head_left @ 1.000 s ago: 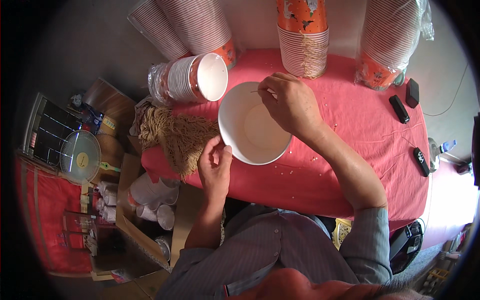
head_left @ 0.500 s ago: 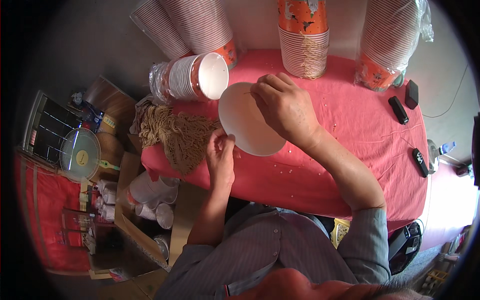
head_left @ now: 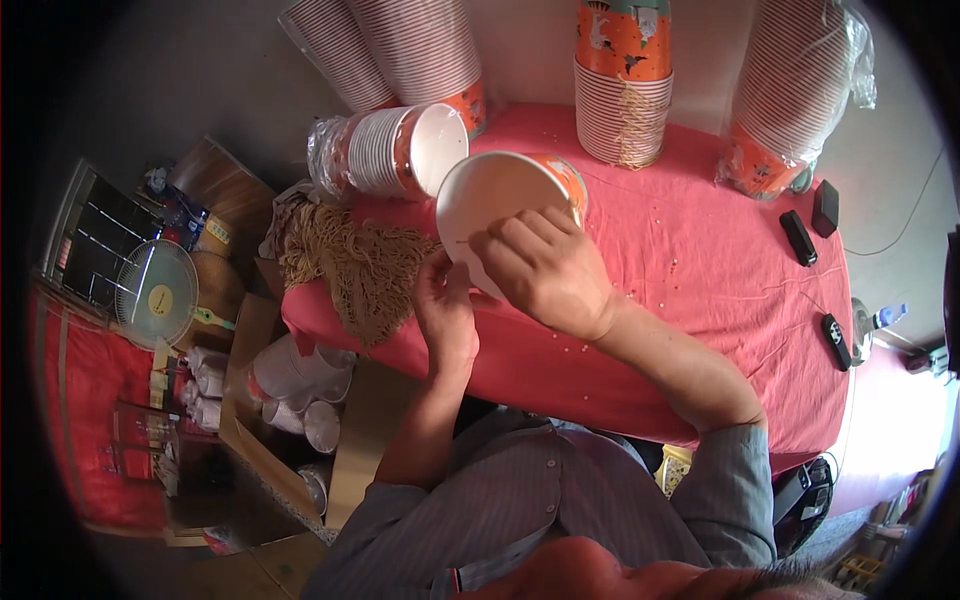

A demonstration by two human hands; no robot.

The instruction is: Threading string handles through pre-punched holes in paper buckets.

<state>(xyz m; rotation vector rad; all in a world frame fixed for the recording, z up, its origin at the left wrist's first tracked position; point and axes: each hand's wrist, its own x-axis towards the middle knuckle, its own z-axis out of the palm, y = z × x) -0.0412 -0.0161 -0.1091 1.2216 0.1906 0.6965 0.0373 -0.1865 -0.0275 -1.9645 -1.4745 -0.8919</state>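
Observation:
A white-lined paper bowl with an orange outside (head_left: 495, 195) is tilted on its side above the red tablecloth (head_left: 700, 290). My right hand (head_left: 545, 268) grips its near rim, fingers curled over the edge. My left hand (head_left: 445, 305) is just left of the bowl's lower rim, its fingertips touching the rim beside the heap of tan string (head_left: 355, 265). Whether it pinches a strand is not clear.
A sleeve of stacked bowls in plastic (head_left: 395, 150) lies on its side at the table's left. Tall bowl stacks (head_left: 620, 80) stand along the back. Dark remotes (head_left: 797, 238) lie at the right. A cardboard box with bowls (head_left: 290, 385) and a small fan (head_left: 160, 292) stand on the floor at left.
The bowl has been lifted from lying open-side up and tipped on its side, moving back and left. My right hand shifted from its far rim to its near rim; my left hand rose to it.

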